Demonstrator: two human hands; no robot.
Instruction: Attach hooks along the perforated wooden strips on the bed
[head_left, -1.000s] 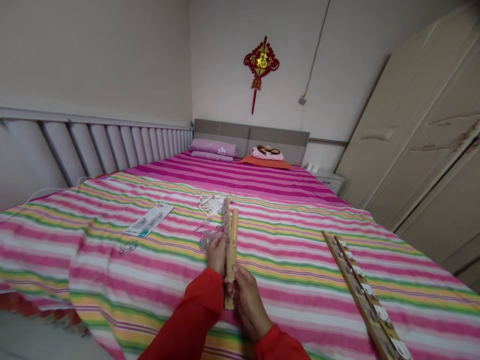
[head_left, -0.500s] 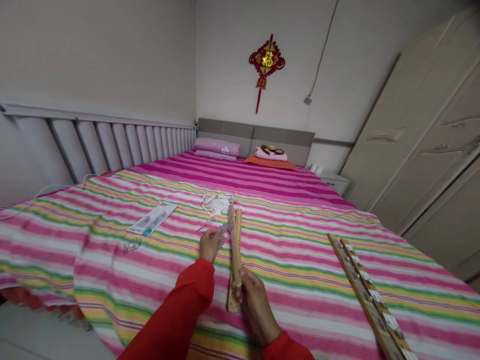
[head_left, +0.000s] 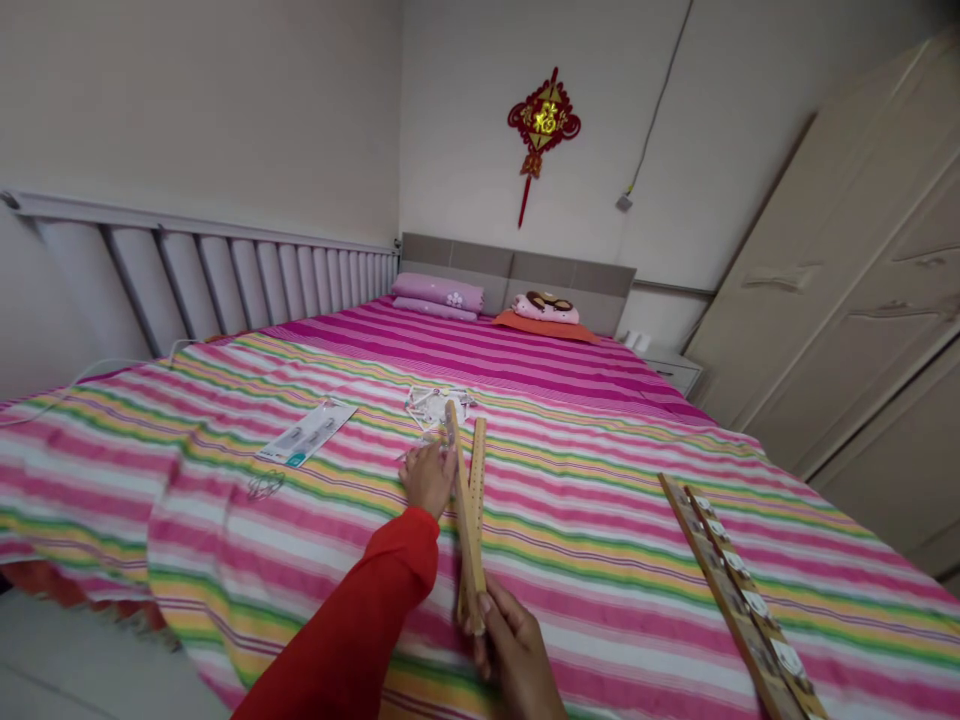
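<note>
Two long wooden slats with rows of small holes (head_left: 471,500) stand on edge over the striped bedspread (head_left: 585,540), one crossing the other. My right hand (head_left: 514,655) is closed around their near ends. My left hand (head_left: 429,476), in a red sleeve, is closed on the upper part of the left slat. Just beyond the left hand lie clear plastic bags of small fittings (head_left: 435,405).
A printed packet (head_left: 307,433) lies on the bedspread to the left. Two more wooden slats with white fittings (head_left: 739,590) lie at the right. Pillows (head_left: 439,292) sit at the headboard. A wardrobe (head_left: 862,280) stands right, a padded rail (head_left: 225,275) left.
My left hand let go of the slats, reached out toward the bags, and has come back to grip the left slat. My right hand slid down to the slats' near ends.
</note>
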